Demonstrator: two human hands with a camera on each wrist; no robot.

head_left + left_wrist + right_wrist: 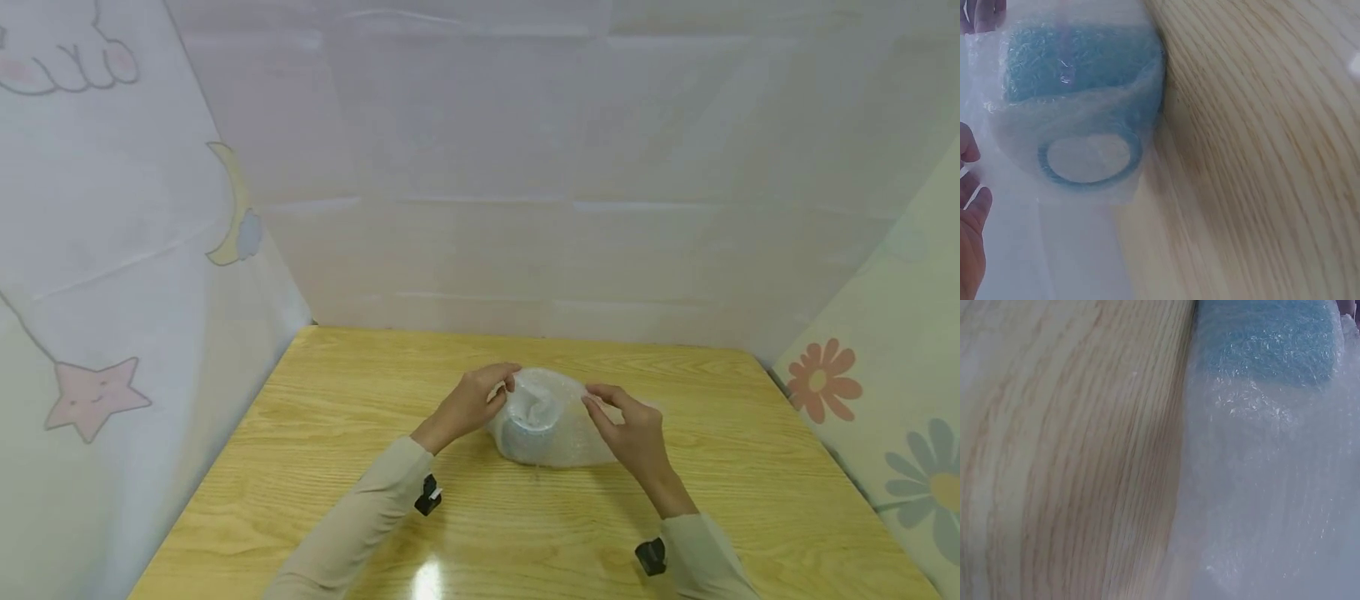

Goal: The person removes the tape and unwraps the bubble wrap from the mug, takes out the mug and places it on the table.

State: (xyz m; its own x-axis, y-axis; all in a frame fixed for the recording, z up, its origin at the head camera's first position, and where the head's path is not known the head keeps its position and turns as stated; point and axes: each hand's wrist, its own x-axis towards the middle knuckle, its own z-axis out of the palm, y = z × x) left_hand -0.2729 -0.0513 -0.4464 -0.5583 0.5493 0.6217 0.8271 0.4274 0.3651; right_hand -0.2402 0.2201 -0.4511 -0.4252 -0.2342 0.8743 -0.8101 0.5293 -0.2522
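Note:
A blue mug [1085, 62] with a ring-shaped handle [1088, 185] shows through a sheet of clear bubble wrap [573, 437]. The wrapped bundle rests on the wooden table, its mouth end facing up in the head view, where the wrap is bunched. At the bundle's left edge my left hand [471, 402] holds the wrap near the rim with thumb and fingers. On the other side, my right hand [632, 425] pinches the upper edge of the sheet between thumb and forefinger. In the right wrist view, loose wrap [1260, 487] stretches away from the blue mug [1266, 340].
The wooden table [315, 467] extends around the bundle on all sides. A pale sheet [465, 167] hangs behind it, with printed sheets at the left [150, 292] and right [885, 333]. Black wrist cameras [428, 495] sit below the sleeves.

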